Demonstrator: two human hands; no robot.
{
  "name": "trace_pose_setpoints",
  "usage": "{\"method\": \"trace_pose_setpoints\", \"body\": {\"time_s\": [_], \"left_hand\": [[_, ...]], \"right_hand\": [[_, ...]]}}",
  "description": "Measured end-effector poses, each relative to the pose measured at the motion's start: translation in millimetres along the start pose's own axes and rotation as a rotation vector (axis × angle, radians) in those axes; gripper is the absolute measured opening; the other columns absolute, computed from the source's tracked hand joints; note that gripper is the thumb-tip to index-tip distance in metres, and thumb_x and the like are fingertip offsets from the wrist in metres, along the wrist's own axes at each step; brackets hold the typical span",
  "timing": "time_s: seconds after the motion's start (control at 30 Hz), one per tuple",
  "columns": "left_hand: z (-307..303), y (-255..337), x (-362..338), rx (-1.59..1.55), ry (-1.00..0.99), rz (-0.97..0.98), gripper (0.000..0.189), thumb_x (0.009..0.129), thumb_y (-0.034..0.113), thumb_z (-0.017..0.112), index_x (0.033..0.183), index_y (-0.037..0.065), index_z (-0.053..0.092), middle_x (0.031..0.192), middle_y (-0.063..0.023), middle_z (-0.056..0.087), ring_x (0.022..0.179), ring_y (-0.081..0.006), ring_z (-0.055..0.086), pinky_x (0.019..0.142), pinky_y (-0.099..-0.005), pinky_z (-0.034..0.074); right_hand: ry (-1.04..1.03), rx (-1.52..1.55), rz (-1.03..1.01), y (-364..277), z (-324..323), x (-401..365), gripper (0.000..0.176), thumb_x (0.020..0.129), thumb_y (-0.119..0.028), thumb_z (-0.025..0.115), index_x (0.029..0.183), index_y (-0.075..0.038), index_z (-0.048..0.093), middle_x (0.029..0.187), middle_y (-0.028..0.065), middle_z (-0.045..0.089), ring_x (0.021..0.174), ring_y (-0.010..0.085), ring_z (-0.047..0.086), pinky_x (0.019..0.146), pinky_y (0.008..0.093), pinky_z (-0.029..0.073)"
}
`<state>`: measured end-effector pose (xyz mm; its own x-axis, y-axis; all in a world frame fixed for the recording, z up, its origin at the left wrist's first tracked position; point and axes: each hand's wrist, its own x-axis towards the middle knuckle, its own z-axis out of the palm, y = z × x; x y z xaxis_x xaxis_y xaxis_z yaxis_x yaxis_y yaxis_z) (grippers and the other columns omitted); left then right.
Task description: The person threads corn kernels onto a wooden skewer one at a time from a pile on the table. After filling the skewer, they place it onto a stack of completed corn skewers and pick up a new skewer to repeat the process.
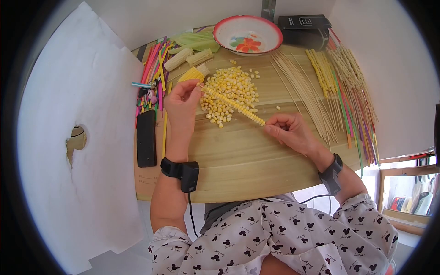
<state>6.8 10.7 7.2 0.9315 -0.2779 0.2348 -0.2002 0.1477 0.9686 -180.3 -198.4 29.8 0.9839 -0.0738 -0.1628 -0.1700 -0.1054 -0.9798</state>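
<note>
A skewer threaded with corn kernels slants between my two hands, above the table. At its upper left end, my left hand pinches a kernel at the skewer's tip between thumb and finger. The lower right end is held by my right hand, its fingers closed just past the last kernel. Behind the skewer lies a pile of loose corn kernels. A partly stripped corn cob rests just beyond my left hand, with bare cobs farther back.
An enamel basin stands at the back. Bare bamboo skewers and finished corn skewers lie at the right. Coloured strips, a black phone and a small keychain are at the left. A black box sits back right.
</note>
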Motion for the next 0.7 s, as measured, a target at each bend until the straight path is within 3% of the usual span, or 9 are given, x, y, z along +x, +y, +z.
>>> {"method": "trace_pose_setpoints", "body": {"time_s": [0.07,0.7], "left_hand": [[2.3,3.2,-1.9,0.146,0.028,0.04,0.017,0.084,0.0,0.061,0.101,-0.003,0.062,0.091,-0.0072,0.066,0.077,-0.0103,0.061,0.073,-0.0224,0.05],[4.3,1.5,-4.2,0.075,-0.036,0.058,0.018,0.086,-0.002,0.059,0.103,-0.004,0.062,0.094,-0.0087,0.066,0.08,-0.0119,0.063,0.076,-0.0228,0.051]], "right_hand": [[0.001,-0.005,0.002,0.1,0.1,-0.2,0.013,0.09,-0.014,0.061,0.085,-0.002,0.063,0.06,-0.0095,0.048,0.052,-0.0021,0.037,0.045,0.0171,0.027],[-0.015,-0.017,-0.01,-1.0,-2.8,0.0,0.013,0.09,-0.015,0.061,0.088,-0.002,0.064,0.061,-0.009,0.048,0.053,-0.0016,0.038,0.045,0.0174,0.029]]}}
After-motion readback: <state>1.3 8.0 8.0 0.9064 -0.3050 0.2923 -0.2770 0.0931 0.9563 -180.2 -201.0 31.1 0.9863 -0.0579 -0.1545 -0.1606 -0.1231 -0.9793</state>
